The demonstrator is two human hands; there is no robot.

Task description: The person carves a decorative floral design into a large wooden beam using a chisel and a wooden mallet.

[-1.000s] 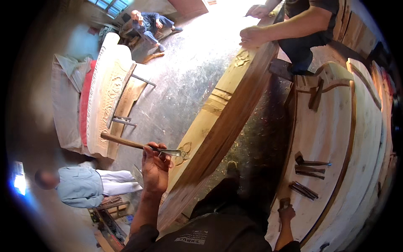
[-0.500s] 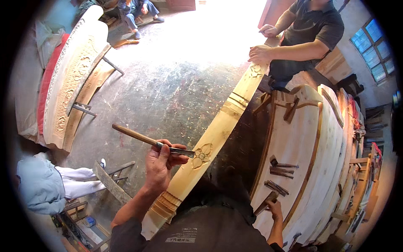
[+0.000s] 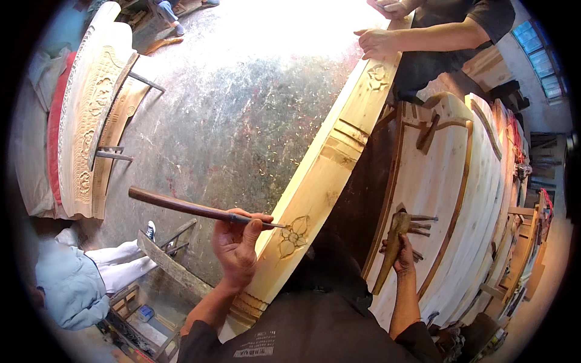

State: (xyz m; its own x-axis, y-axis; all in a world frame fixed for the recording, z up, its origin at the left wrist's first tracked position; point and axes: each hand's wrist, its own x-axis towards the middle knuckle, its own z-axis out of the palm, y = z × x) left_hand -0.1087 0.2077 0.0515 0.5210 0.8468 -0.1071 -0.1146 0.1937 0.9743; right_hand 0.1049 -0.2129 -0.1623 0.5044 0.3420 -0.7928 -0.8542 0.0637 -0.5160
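My left hand pinches a wood chisel with a long dark wooden handle. Its thin metal tip meets the edge of a carved flower on a long pale wooden beam, which runs diagonally away from me. Off to the right, my right hand is wrapped round a brown wooden mallet, held over a pale panel. At the beam's far end another person's hands work, one resting on the wood near a second carved flower.
Several carving tools lie on the large pale panel at right, partly behind the mallet. Carved boards lean on supports at left. A person in light blue is at lower left, beside a wooden bench. Chips dot the floor.
My right hand has lifted the mallet off the panel and moved it up and forward. The chisel lies at a flatter angle in my left hand, and the view has shifted.
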